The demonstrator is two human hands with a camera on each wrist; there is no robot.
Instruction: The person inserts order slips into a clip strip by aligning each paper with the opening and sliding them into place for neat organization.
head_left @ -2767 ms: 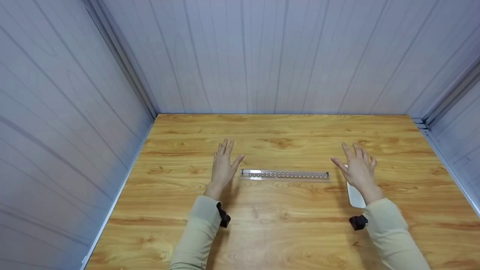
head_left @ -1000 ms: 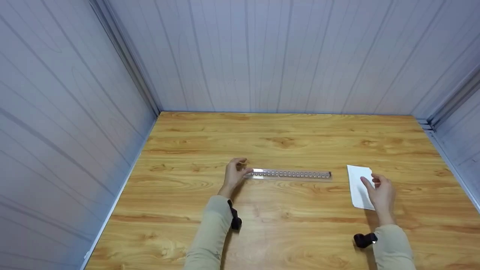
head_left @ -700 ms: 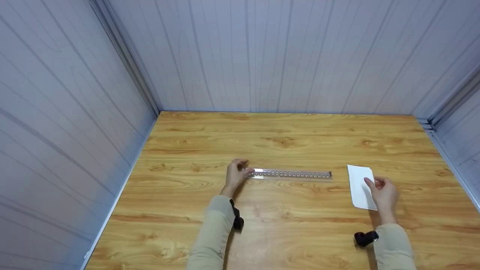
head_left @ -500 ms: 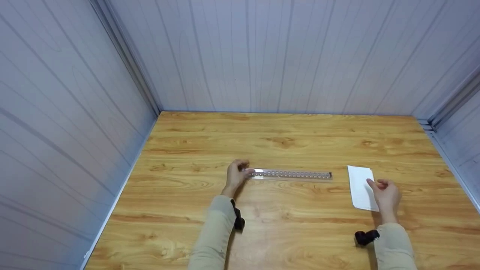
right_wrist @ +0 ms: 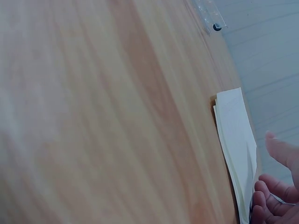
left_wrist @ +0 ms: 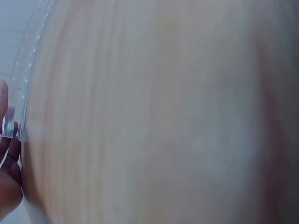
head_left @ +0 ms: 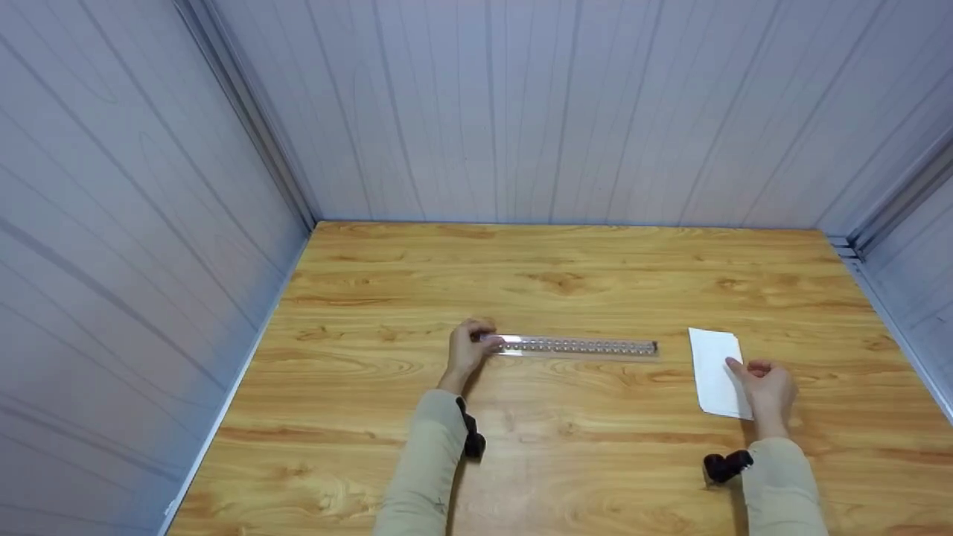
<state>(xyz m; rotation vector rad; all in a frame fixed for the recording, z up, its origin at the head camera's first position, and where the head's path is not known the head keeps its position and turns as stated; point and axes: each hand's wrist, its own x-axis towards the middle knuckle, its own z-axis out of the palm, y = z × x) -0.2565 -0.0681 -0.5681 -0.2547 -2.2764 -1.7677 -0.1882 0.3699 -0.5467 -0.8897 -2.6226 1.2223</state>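
Note:
In the head view a long clear plastic strip (head_left: 577,346) lies on the table, with a row of small round shapes along it and a dark spot at its right end. My left hand (head_left: 467,350) grips its left end, thumb in front and fingers behind; in the left wrist view the strip's end (left_wrist: 14,119) sits between thumb and fingers. My right hand (head_left: 770,387) is at the right edge of a small stack of white paper (head_left: 715,376). In the right wrist view the fingers touch the edge of the paper (right_wrist: 236,121), while the thumb stands apart from it.
A wood-grain table (head_left: 566,461) carries both things. Pale panelled walls (head_left: 506,112) enclose it at the back and both sides. Each sleeve cuff bears a black wrist camera (head_left: 726,467).
From above the table, my left hand came down to the strip's left end and took hold of it. My right hand moved back off the paper to its right edge, with fingers drawn in.

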